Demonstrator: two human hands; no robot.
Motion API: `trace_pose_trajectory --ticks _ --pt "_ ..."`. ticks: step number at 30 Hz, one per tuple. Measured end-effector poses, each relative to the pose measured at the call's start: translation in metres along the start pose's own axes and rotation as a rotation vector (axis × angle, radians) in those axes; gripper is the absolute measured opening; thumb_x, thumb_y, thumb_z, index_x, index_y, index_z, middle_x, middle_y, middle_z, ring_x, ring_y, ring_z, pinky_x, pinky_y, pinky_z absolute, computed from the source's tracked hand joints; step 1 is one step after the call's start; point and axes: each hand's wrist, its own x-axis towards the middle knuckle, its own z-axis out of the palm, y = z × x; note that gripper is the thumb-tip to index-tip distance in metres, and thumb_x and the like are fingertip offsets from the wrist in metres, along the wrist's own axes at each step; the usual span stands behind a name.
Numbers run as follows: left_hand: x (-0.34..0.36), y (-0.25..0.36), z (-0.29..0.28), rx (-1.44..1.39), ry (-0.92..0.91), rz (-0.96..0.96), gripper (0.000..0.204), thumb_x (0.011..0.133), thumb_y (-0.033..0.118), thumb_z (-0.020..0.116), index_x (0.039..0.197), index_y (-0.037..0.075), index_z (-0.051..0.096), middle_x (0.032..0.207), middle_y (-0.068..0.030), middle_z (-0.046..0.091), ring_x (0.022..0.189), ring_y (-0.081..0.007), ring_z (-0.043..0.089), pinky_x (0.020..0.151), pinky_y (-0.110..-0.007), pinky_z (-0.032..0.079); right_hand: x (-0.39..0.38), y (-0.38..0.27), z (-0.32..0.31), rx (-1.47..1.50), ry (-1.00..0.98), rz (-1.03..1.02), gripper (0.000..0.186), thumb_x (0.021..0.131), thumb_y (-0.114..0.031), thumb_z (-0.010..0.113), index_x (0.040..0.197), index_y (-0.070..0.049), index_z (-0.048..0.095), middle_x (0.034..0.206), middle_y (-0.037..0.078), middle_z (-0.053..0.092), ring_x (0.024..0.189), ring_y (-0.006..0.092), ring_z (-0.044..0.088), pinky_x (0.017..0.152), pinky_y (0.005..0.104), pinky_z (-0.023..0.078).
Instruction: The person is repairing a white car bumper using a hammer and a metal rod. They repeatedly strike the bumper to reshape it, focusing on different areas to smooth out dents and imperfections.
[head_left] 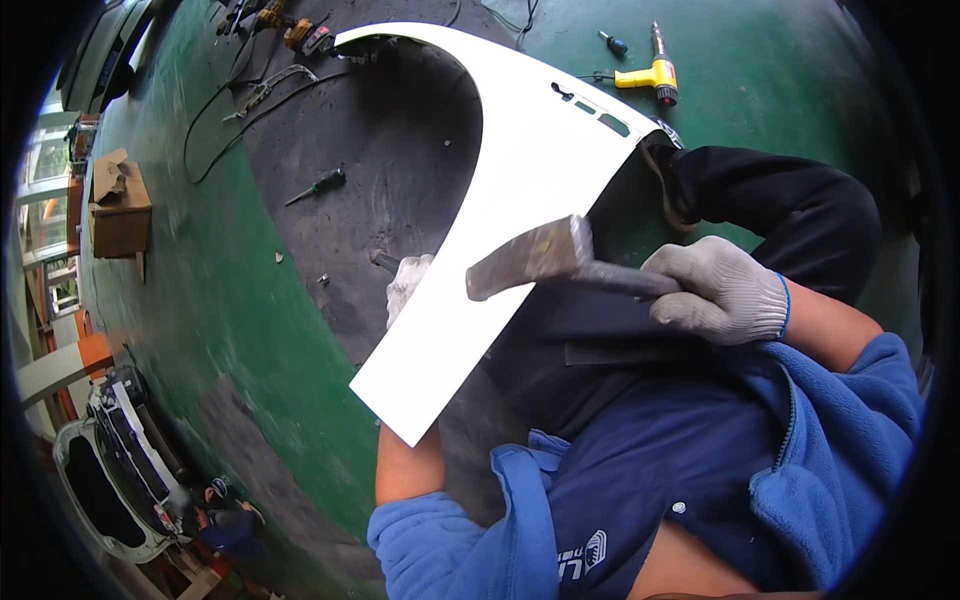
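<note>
A white car fender (545, 160) with a large wheel-arch curve stretches diagonally in front of me, its narrow end near my left forearm. My right hand (722, 290), in a pale knitted glove, grips the handle of a worn metal hammer (530, 260). The hammer's blocky head hangs over the fender's white face; whether it touches cannot be told. Beside the arch edge, my gloved left hand (405, 282) is partly hidden behind the fender. It is closed around a dark, rod-like metal tool (383, 261), of which only one end shows.
On the dark mat lie a screwdriver (318, 187), a locking clamp (268, 92) and a cable. A yellow heat gun (655, 75) and a short screwdriver (613, 43) are on the green floor beyond the fender. A wooden box (120, 212) stands far left. My bent leg (780, 200) is at right.
</note>
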Motion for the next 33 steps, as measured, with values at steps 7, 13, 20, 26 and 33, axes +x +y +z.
trace_pose_trajectory --ticks 7,13,20,26,33 --pt "0.000 -0.049 0.042 0.210 0.274 0.427 0.018 0.095 0.019 0.081 0.104 0.006 0.074 0.092 -0.0095 0.070 0.080 -0.0306 0.070 0.077 -0.043 0.057 0.010 0.019 0.021 -0.150 -0.012 -0.072 0.038 0.109 -0.041 0.075 0.116 -0.003 0.071 0.079 0.018 0.073 0.072 0.0364 0.077 0.067 0.0447 0.059" --pt "-0.004 -0.005 -0.001 0.248 0.239 0.485 0.035 0.085 0.029 0.086 0.112 0.010 0.077 0.103 -0.0111 0.074 0.101 -0.0339 0.075 0.080 -0.049 0.061 0.009 0.019 0.023 -0.223 -0.100 0.108 0.038 0.108 -0.039 0.075 0.114 -0.002 0.071 0.083 0.020 0.074 0.074 0.0406 0.076 0.068 0.0471 0.059" --pt "-0.010 0.003 -0.010 0.288 0.048 0.259 0.029 0.088 0.030 0.082 0.103 0.005 0.080 0.107 -0.0105 0.074 0.116 -0.0301 0.069 0.100 -0.050 0.058 0.013 0.013 0.024 -0.304 -0.112 0.032 0.037 0.107 -0.039 0.076 0.113 -0.002 0.073 0.080 0.020 0.072 0.073 0.0411 0.075 0.067 0.0479 0.059" --pt "-0.008 -0.001 -0.012 0.124 0.004 0.132 0.035 0.085 0.033 0.085 0.103 0.003 0.080 0.105 -0.0140 0.076 0.110 -0.0373 0.075 0.086 -0.056 0.066 0.010 0.016 0.023 -0.062 0.069 -0.118 0.036 0.107 -0.038 0.077 0.113 -0.002 0.072 0.083 0.019 0.073 0.074 0.0397 0.076 0.069 0.0465 0.060" --pt "-0.016 -0.017 -0.010 0.253 0.087 0.275 0.040 0.084 0.034 0.083 0.113 0.007 0.079 0.105 -0.0110 0.074 0.112 -0.0365 0.073 0.090 -0.055 0.062 0.013 0.013 0.029 -0.173 -0.048 0.016 0.036 0.108 -0.038 0.075 0.112 -0.002 0.072 0.084 0.019 0.074 0.077 0.0394 0.077 0.072 0.0460 0.061"
